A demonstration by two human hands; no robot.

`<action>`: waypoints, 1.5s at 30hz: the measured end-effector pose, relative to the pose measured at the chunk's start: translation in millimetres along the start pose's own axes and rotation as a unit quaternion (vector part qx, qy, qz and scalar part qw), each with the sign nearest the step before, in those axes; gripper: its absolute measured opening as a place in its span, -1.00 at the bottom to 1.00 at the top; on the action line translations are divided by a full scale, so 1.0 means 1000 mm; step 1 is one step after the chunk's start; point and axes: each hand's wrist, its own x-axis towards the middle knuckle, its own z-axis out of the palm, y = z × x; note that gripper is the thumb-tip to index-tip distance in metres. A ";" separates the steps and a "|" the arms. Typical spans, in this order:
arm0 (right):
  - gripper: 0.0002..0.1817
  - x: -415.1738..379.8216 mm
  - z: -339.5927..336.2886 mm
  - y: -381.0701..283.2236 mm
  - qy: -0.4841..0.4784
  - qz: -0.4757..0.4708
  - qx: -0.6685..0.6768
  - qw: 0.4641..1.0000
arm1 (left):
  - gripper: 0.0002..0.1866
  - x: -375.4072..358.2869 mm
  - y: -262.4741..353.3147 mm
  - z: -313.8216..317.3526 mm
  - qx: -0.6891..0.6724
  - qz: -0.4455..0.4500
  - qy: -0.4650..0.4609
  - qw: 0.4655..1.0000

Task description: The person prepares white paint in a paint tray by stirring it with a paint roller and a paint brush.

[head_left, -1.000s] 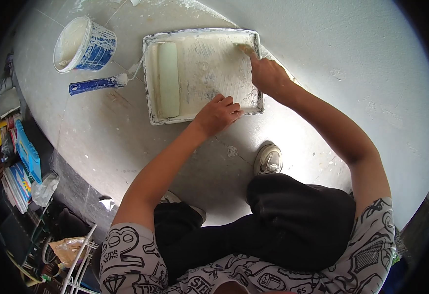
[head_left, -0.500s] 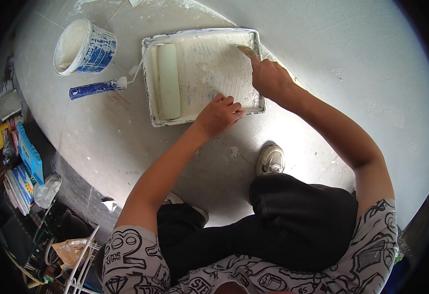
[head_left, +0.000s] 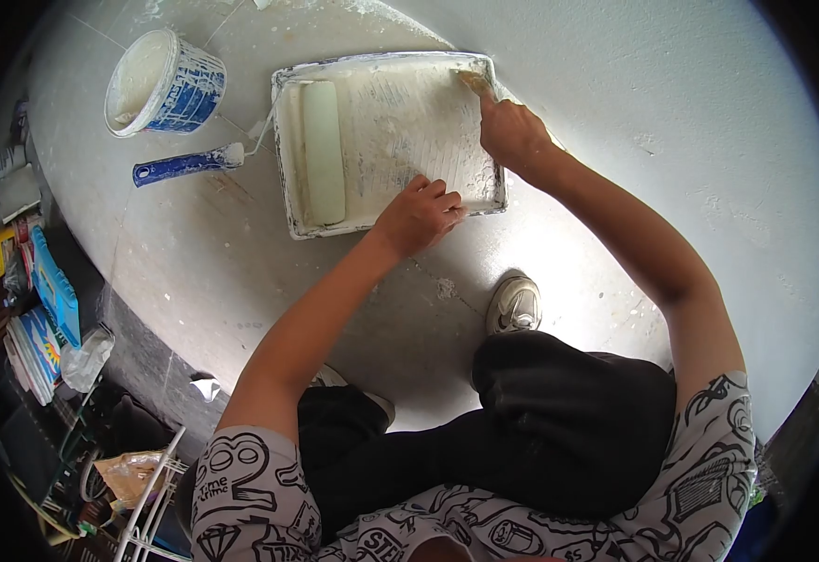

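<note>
A paint tray, caked in white, lies on the floor in front of me. My left hand is closed on its near rim, right of the middle. In my right hand is a small flat brownish scraper; its handle is hidden in my fist. The scraper's tip is against the tray's ribbed slope near the far right corner. A pale paint roller rests in the left end of the tray, and its blue handle sticks out over the left rim.
A blue and white paint bucket, tilted in view, stands left of the tray. The wall rises close on the right. Books, a bag and a white wire rack crowd the lower left. My shoe is just below the tray.
My right hand has moved slightly up, away from me, and the scraper with it, nearer the far right corner. The left hand stays on the rim.
</note>
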 end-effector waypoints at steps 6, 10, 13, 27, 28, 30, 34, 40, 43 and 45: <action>-0.64 -0.003 0.002 -0.002 -0.025 -0.026 -0.027 0.999 | -0.91 -0.001 0.000 0.001 -0.007 -0.001 0.004 1.000; -0.70 0.000 -0.001 0.000 0.006 -0.020 -0.022 1.000 | -0.92 0.002 -0.002 -0.001 -0.010 -0.002 0.006 1.000; -0.74 -0.012 -0.011 -0.009 -0.001 -0.043 -0.016 0.999 | -0.93 0.002 -0.002 -0.002 -0.014 -0.001 0.003 1.000; -0.77 0.004 0.011 0.002 0.034 -0.040 0.001 0.999 | -0.91 0.002 -0.001 0.000 -0.002 -0.009 0.011 1.000; -0.77 0.002 0.006 -0.001 0.038 -0.038 0.009 0.999 | -0.92 0.000 -0.001 -0.001 -0.009 -0.006 0.009 1.000; -0.77 -0.007 -0.006 -0.010 0.005 -0.039 0.005 0.999 | -0.92 0.001 -0.002 -0.003 -0.021 -0.002 0.011 1.000; -0.77 -0.004 0.010 -0.005 0.013 -0.050 0.001 0.999 | -0.93 0.005 -0.001 -0.003 0.004 -0.005 0.020 1.000; -0.74 -0.009 -0.006 -0.008 0.002 -0.040 0.009 0.999 | -0.93 0.000 -0.001 0.001 -0.001 -0.001 0.016 1.000; -0.76 0.007 0.008 0.003 0.016 -0.041 -0.001 0.999 | -0.92 0.004 -0.002 0.002 0.005 -0.004 0.020 1.000; -0.77 0.006 0.003 0.000 0.025 -0.036 0.009 0.999 | -0.92 0.004 -0.003 0.000 0.005 -0.007 0.015 1.000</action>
